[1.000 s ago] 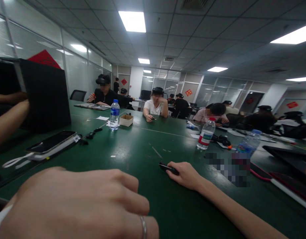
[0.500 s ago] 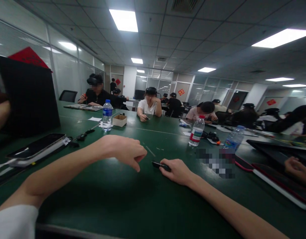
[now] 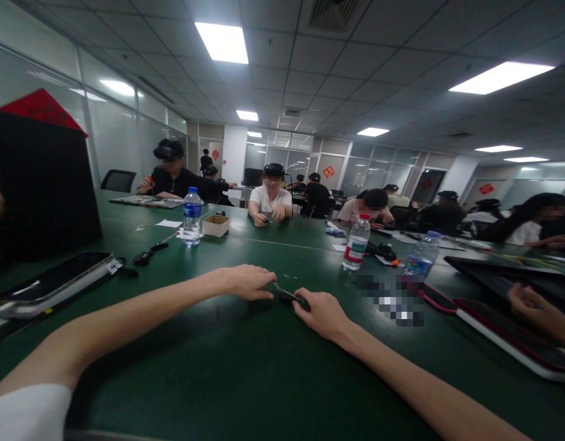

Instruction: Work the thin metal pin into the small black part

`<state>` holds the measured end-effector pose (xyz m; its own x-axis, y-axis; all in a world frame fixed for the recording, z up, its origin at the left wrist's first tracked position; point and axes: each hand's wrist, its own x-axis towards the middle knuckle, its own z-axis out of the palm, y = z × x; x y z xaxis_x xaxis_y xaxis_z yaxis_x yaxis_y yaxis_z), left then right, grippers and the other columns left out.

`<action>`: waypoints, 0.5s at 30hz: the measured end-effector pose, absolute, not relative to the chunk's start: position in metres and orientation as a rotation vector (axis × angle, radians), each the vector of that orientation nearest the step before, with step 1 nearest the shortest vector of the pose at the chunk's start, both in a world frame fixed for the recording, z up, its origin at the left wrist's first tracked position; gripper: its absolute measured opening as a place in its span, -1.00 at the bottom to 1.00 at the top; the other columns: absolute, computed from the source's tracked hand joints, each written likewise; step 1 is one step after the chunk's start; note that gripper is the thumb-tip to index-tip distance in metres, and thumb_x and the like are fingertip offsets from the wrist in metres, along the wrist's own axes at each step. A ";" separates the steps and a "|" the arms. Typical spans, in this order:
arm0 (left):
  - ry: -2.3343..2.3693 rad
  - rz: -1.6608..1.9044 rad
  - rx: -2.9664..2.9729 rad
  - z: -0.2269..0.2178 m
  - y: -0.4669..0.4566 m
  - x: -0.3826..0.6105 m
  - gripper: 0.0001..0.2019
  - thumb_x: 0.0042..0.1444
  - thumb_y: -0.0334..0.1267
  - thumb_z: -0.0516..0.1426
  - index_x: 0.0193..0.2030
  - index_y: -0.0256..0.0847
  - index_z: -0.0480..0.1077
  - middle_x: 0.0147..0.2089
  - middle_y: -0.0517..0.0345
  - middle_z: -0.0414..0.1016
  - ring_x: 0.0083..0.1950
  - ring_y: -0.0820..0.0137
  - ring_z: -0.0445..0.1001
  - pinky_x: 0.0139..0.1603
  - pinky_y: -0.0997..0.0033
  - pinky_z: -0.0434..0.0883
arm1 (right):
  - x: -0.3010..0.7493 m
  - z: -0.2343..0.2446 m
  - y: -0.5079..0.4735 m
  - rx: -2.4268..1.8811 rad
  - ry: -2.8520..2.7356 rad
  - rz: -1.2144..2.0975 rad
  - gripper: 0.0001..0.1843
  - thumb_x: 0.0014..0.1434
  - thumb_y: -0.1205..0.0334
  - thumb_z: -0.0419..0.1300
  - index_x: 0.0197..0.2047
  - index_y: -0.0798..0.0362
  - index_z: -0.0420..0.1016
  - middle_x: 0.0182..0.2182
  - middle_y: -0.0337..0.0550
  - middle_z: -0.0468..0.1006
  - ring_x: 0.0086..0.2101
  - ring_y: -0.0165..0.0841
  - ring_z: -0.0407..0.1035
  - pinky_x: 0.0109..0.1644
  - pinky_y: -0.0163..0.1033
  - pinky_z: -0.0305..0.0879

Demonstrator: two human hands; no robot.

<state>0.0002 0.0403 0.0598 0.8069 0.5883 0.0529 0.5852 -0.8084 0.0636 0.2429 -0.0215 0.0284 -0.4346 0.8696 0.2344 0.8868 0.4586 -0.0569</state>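
Observation:
My right hand (image 3: 323,312) rests on the green table, its fingers closed round a small black object (image 3: 288,297) whose exact kind I cannot make out. A thin grey strip (image 3: 282,289) slants from beside this object up to my left fingertips; whether it is part of the object is unclear. My left hand (image 3: 249,282) hovers palm down just left of it. Its fingers reach forward, with the thumb apart below them. The index fingertip is at the strip's upper end, and I cannot tell whether it touches.
A blue-capped water bottle (image 3: 192,217) and small cardboard box (image 3: 215,225) stand beyond my left hand. A red-capped bottle (image 3: 356,243) and another bottle (image 3: 421,255) are to the right. A phone (image 3: 55,275) lies left. A neighbour's hand (image 3: 537,309) is at far right; people sit opposite.
My left hand has flattened, its fingers reaching forward to the thin strip near the black object. My right hand keeps its hold. The view has shifted slightly to the right.

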 end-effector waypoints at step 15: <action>0.833 0.464 2.856 0.005 0.035 0.024 -0.71 0.25 -0.04 -0.01 -0.05 -0.18 0.29 -0.11 0.04 0.42 -0.11 0.26 0.44 -0.10 0.33 0.38 | 0.246 0.027 -0.018 -1.386 -2.611 -0.124 -0.61 0.31 -0.03 -0.06 0.03 -0.05 0.41 -0.29 -0.14 0.57 -0.32 -0.31 0.45 -0.24 -0.29 0.24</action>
<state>0.0236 0.0354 0.0048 0.8002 0.5429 0.2548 0.5027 -0.8389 0.2087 0.2461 -0.0176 0.0270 -0.5481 0.8121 0.2000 0.8275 0.5614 -0.0118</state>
